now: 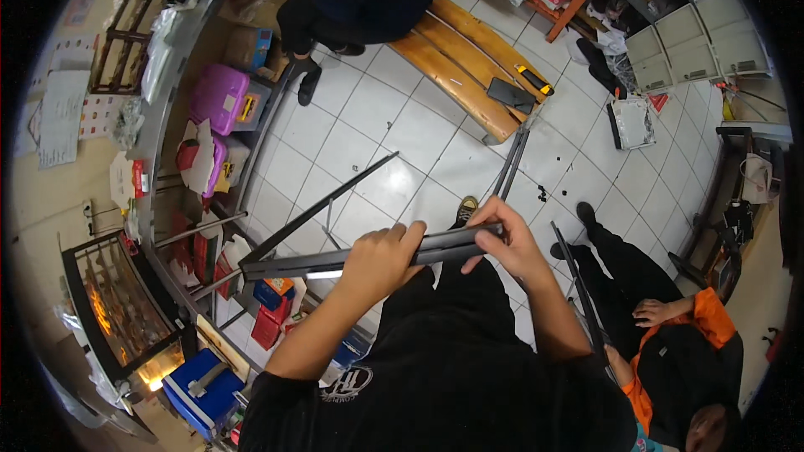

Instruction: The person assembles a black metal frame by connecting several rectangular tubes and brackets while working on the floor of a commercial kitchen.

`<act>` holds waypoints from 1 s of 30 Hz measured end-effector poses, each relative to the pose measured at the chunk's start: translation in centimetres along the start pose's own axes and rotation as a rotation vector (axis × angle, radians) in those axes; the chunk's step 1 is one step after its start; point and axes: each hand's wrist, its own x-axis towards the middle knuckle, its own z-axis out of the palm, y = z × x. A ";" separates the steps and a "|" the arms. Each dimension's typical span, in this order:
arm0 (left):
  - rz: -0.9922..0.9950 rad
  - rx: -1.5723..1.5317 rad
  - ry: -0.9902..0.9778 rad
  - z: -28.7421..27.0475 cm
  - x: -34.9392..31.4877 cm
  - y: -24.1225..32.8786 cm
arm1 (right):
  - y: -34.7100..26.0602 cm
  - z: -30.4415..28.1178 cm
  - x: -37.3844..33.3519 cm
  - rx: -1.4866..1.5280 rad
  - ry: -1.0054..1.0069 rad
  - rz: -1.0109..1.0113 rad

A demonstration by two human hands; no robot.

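Note:
Across my lap lies a dark grey metal frame of slim bars (285,266). My left hand (381,258) wraps round its near crossbar, left of the middle. At the crossbar's right end, my right hand (509,244) grips it, thumb on top and fingers curled beneath. From the left corner one bar slants away over the floor, with a thin strut below it. Another pair of dark bars (511,163) runs from near my right hand toward the bench end; how they join is hidden by the hand.
A wooden bench (456,59) carries a phone (511,95) and a yellow-black cutter (534,79); a person sits at its far end. Another person with orange sleeves (716,318) is close on my right, beside a dark bar (578,285). Shelving with purple boxes (219,99) lines the left.

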 end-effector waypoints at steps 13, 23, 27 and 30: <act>-0.180 -0.122 0.020 -2.9 3.0 -0.4 | 15.8 -36.9 27.6 -1.229 1.214 -0.069; -0.165 -0.096 0.051 -2.6 4.3 1.2 | 17.4 -40.8 26.5 -1.383 0.757 -0.169; -0.166 -0.099 0.026 -2.6 4.0 1.3 | 18.4 -39.8 27.6 -1.340 0.934 -0.129; -0.148 -0.133 -0.059 -2.6 3.6 1.3 | 19.4 -35.5 26.2 -0.811 1.134 -0.087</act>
